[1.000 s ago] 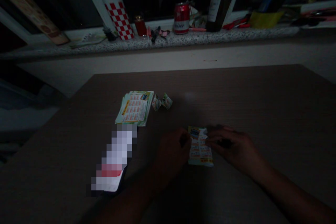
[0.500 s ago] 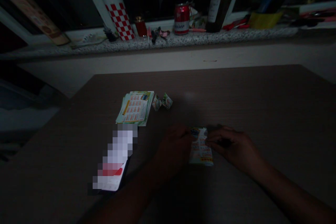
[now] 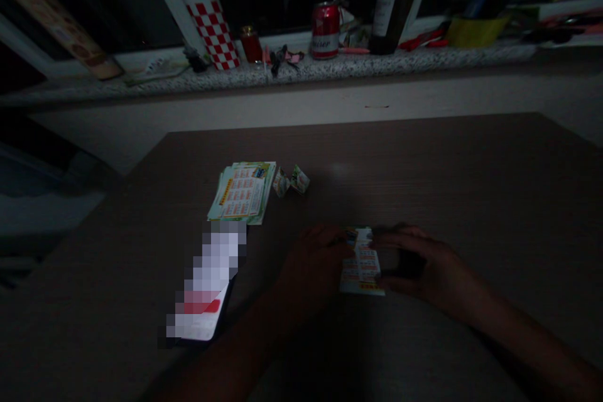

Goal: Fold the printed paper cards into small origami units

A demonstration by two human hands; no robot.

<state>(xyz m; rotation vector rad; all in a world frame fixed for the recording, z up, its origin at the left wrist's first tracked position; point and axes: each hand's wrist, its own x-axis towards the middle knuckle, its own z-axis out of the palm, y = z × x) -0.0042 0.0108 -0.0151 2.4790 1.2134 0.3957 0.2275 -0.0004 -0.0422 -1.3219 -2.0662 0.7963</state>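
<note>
Both the left hand (image 3: 311,267) and the right hand (image 3: 438,270) are at a small printed paper (image 3: 362,271), which lies on the brown table (image 3: 447,169), right of centre in the lower half of the frame. The left fingers cover the paper's left side; it is dark there, so I cannot tell whether they pinch it or only press. The right thumb and forefinger stand well apart, with a dark gap between them and their tips at the paper's right edge.

Left of the hands, a phone (image 3: 203,328) with a lit screen lies aslant, its far end beside a stack of printed cards (image 3: 242,195). Some folded paper (image 3: 300,181) sits just right of the stack. Across the top of the frame, a speckled windowsill (image 3: 353,66) bears a checked bottle (image 3: 217,38), a red can (image 3: 325,31) and a dark bottle (image 3: 400,6).
</note>
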